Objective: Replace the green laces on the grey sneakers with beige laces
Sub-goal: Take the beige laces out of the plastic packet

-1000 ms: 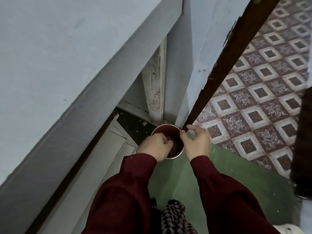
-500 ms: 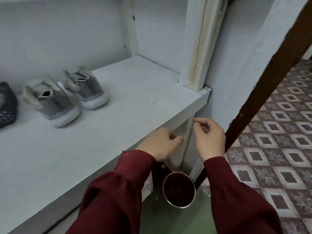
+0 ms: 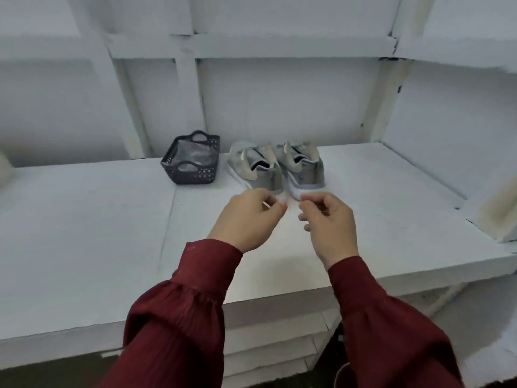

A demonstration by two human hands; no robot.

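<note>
The grey sneakers (image 3: pixel 263 175) stand on the shelf (image 3: pixel 84 219), just beyond the fingertips of both hands. The left hand (image 3: pixel 247 217) and right hand (image 3: pixel 327 228) have curled fingers. Blur hides whether they pinch anything.

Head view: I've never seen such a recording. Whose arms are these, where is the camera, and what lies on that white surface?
No machine here: a person wears one wide-angle camera on the head, looking forward and down, so the dark red sleeves are their own arms. The left hand and right hand hover over a white shelf, fingers curled; whether they pinch anything is too blurred to tell. Behind them stand two grey sneakers side by side, with a dark perforated basket to their left.
</note>
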